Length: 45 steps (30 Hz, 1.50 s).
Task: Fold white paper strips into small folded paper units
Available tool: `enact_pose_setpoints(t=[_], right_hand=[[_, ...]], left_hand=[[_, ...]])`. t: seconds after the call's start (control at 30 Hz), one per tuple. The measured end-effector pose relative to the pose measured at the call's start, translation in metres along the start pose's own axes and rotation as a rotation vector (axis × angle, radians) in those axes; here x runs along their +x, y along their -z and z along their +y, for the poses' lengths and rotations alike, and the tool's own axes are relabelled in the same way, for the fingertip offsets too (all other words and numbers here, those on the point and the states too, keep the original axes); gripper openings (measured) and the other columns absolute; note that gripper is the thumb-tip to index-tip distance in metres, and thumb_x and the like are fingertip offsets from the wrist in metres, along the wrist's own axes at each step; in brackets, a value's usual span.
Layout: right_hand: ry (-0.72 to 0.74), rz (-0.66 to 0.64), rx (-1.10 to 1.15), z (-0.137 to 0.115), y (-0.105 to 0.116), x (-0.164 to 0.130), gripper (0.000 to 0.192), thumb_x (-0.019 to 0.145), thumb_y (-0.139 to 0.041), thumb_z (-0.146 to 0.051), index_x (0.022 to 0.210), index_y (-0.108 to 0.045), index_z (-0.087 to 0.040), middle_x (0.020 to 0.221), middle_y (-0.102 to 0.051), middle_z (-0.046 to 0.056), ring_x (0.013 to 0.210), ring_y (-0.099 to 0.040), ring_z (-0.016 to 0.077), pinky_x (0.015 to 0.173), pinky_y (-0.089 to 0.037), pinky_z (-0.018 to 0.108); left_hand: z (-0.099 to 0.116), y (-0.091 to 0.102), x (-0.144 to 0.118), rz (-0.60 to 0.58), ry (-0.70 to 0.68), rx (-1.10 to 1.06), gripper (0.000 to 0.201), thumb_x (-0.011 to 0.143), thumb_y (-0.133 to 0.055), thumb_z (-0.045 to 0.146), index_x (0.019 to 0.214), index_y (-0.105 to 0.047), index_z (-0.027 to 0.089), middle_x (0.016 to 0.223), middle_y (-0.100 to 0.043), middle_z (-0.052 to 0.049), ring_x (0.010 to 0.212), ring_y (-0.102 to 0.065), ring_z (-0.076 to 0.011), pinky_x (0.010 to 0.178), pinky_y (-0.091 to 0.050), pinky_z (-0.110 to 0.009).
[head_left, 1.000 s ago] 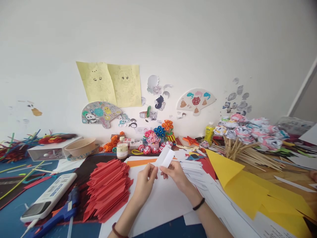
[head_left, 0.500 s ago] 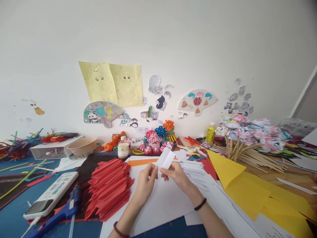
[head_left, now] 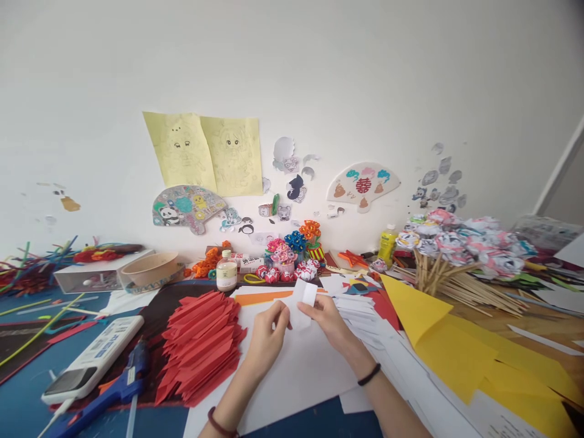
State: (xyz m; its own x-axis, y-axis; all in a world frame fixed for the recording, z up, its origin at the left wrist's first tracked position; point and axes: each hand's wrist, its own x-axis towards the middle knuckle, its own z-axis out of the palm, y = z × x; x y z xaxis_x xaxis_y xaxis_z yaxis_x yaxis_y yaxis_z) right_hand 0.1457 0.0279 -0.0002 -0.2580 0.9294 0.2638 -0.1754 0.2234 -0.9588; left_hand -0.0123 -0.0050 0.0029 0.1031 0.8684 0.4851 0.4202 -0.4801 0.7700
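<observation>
A small creased piece of white paper is held up between my two hands, above a large white sheet. My right hand pinches it from the right, thumb across its face. At its left edge my left hand is closed, thumb against the curled fingers. The paper's lower part blends with the white sheet behind. Left of my hands lies a stack of folded red paper pieces. Several folded white paper pieces lie just right of my right hand.
At the left lie a blue glue gun and a white power strip. Yellow paper sheets spread at the right, before paper flowers on sticks. A small bottle and bright craft flowers stand along the wall.
The white paper has turned more upright, and my right thumb now lies higher across its face. My left hand has barely moved.
</observation>
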Motion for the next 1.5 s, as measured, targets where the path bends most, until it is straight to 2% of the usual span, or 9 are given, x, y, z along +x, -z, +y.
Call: enact_pose_setpoints(t=[0.13, 0.2, 0.37, 0.53, 0.63, 0.77, 0.97, 1.17, 1.5], right_hand=[[-0.077, -0.227, -0.119, 0.001, -0.001, -0.004, 0.032, 0.067, -0.074, -0.044, 0.072, -0.065, -0.013, 0.065, -0.062, 0.001, 0.061, -0.056, 0.0155, 0.054, -0.041, 0.024], [-0.069, -0.258, -0.185, 0.003, -0.002, -0.004, 0.034, 0.066, -0.074, -0.046, 0.064, -0.061, -0.014, 0.059, -0.056, -0.001, 0.055, -0.049, 0.0124, 0.049, -0.036, 0.022], [0.036, -0.147, -0.291, 0.008, -0.003, -0.002, 0.044, 0.073, -0.067, -0.047, 0.053, -0.041, -0.017, 0.053, -0.033, -0.006, 0.05, -0.029, 0.0073, 0.045, -0.02, 0.022], [0.061, -0.122, -0.303, 0.011, -0.004, 0.0, 0.045, 0.076, -0.063, -0.048, 0.055, -0.035, -0.019, 0.056, -0.026, -0.006, 0.051, -0.024, 0.0073, 0.045, -0.017, 0.022], [0.078, -0.082, -0.321, 0.014, -0.003, 0.001, 0.047, 0.077, -0.062, -0.05, 0.055, -0.034, -0.019, 0.057, -0.026, -0.006, 0.052, -0.024, 0.0075, 0.045, -0.016, 0.022], [0.09, -0.101, -0.363, 0.015, -0.001, 0.002, 0.046, 0.079, -0.06, -0.05, 0.056, -0.036, -0.018, 0.057, -0.027, -0.006, 0.052, -0.025, 0.0077, 0.046, -0.016, 0.022], [0.131, -0.095, -0.416, 0.013, 0.0, 0.002, 0.049, 0.077, -0.061, -0.052, 0.053, -0.034, -0.018, 0.056, -0.025, -0.006, 0.052, -0.023, 0.0079, 0.046, -0.015, 0.023], [0.111, -0.137, -0.396, 0.007, 0.0, 0.0, 0.047, 0.076, -0.061, -0.054, 0.054, -0.039, -0.018, 0.057, -0.029, -0.005, 0.053, -0.025, 0.0088, 0.046, -0.017, 0.023], [0.118, -0.123, -0.44, 0.01, 0.003, 0.002, 0.053, 0.076, -0.062, -0.049, 0.053, -0.025, -0.02, 0.058, -0.018, -0.006, 0.052, -0.019, 0.0076, 0.046, -0.011, 0.024]], left_hand=[[0.0, 0.005, 0.002, 0.108, 0.026, 0.042, 0.022, 0.089, -0.045, 0.038, 0.082, -0.054, 0.019, 0.068, -0.057, 0.001, 0.059, -0.049, -0.0134, 0.057, -0.036, -0.023], [0.001, 0.007, 0.002, 0.147, 0.018, 0.049, 0.02, 0.088, -0.047, 0.038, 0.085, -0.055, 0.019, 0.069, -0.057, 0.001, 0.06, -0.05, -0.0136, 0.058, -0.037, -0.023], [0.001, 0.006, 0.0, 0.185, -0.025, 0.123, 0.018, 0.086, -0.051, 0.035, 0.08, -0.058, 0.02, 0.069, -0.061, 0.001, 0.058, -0.05, -0.0132, 0.057, -0.038, -0.023], [0.0, 0.006, -0.003, 0.203, -0.207, 0.327, 0.017, 0.087, -0.051, 0.03, 0.088, -0.067, 0.023, 0.087, -0.067, -0.005, 0.075, -0.057, -0.0186, 0.07, -0.041, -0.029], [0.001, 0.007, -0.002, 0.161, -0.25, 0.296, 0.019, 0.087, -0.052, 0.032, 0.09, -0.069, 0.024, 0.091, -0.066, -0.007, 0.084, -0.057, -0.0211, 0.074, -0.042, -0.03], [0.0, 0.009, 0.003, 0.138, -0.114, 0.067, 0.023, 0.086, -0.054, 0.037, 0.077, -0.067, 0.02, 0.085, -0.065, -0.006, 0.079, -0.057, -0.0185, 0.066, -0.042, -0.026], [-0.011, 0.011, 0.009, 0.042, 0.159, -0.182, 0.03, 0.075, -0.065, 0.045, 0.086, -0.066, 0.017, 0.089, -0.066, -0.005, 0.065, -0.05, -0.0131, 0.056, -0.038, -0.021], [-0.014, 0.009, 0.008, 0.016, 0.225, -0.257, 0.031, 0.07, -0.07, 0.045, 0.078, -0.067, 0.015, 0.075, -0.062, -0.003, 0.062, -0.048, -0.0119, 0.054, -0.034, -0.02], [-0.014, 0.01, 0.008, 0.035, 0.28, -0.329, 0.033, 0.066, -0.073, 0.045, 0.077, -0.066, 0.014, 0.067, -0.056, 0.001, 0.057, -0.045, -0.01, 0.052, -0.031, -0.02]])
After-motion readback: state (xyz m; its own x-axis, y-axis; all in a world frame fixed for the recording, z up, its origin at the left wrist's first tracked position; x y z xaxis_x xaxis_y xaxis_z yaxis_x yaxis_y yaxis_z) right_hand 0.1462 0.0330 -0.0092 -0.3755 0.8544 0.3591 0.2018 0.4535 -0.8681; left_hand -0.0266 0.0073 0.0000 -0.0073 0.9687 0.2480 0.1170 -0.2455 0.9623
